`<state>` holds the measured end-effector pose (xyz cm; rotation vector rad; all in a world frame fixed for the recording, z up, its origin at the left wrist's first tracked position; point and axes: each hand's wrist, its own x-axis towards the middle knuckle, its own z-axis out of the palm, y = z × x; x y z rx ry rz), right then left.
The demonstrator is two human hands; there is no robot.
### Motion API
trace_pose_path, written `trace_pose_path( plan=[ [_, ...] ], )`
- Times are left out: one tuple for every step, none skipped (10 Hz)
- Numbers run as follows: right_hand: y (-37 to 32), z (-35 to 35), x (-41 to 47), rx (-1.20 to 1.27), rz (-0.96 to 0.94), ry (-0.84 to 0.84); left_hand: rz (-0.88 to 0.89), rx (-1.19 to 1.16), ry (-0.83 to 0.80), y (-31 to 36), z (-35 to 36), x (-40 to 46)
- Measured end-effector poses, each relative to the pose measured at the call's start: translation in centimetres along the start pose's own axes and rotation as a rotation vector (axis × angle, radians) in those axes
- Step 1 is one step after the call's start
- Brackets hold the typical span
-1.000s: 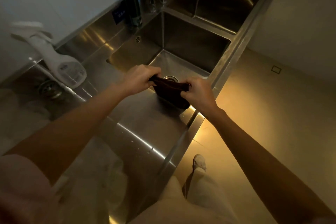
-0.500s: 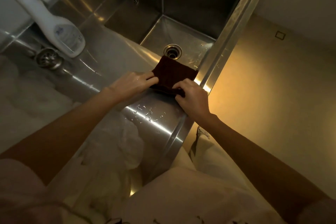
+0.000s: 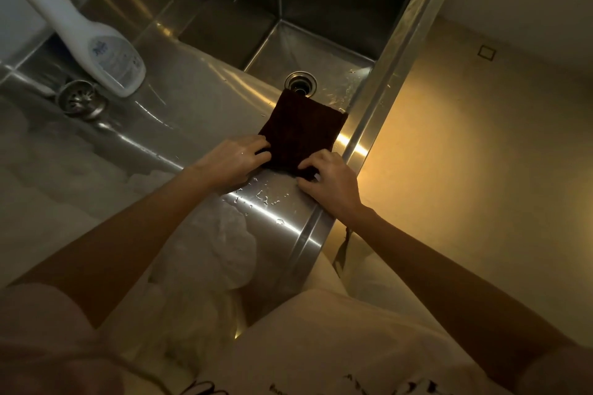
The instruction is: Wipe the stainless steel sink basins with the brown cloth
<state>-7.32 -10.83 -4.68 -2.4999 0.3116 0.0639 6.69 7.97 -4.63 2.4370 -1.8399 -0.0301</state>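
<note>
The brown cloth (image 3: 300, 130) lies folded flat as a rectangle over the near edge of the steel sink basin (image 3: 324, 51), its far end reaching over the drain (image 3: 300, 82). My left hand (image 3: 234, 160) pinches the cloth's near left corner. My right hand (image 3: 330, 179) grips its near right corner. Both hands rest on the wet steel counter just in front of the basin.
A white spray bottle (image 3: 90, 42) lies tilted on the steel counter at left, above a loose strainer plug (image 3: 80, 99). Water drops (image 3: 260, 197) speckle the counter by my hands. The sink's front rim (image 3: 382, 99) runs along the right, with bare floor beyond.
The cloth went from a bunched wad held between both hands above the basin to a flat folded rectangle laid on the basin edge. My view dropped closer to the sink.
</note>
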Motion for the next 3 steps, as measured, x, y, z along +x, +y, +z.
trace_pose_path(
  plan=[
    [-0.2,-0.4,-0.6,-0.005,-0.049,-0.013,0.022,0.013,0.014,0.1,0.1,-0.7],
    [-0.1,-0.7,-1.2,-0.005,-0.105,-0.022,0.018,0.024,0.004,0.0,-0.4,-0.9],
    [-0.1,-1.5,-0.8,-0.022,-0.140,0.041,-0.029,0.039,0.086,0.4,-1.6,0.3]
  ],
)
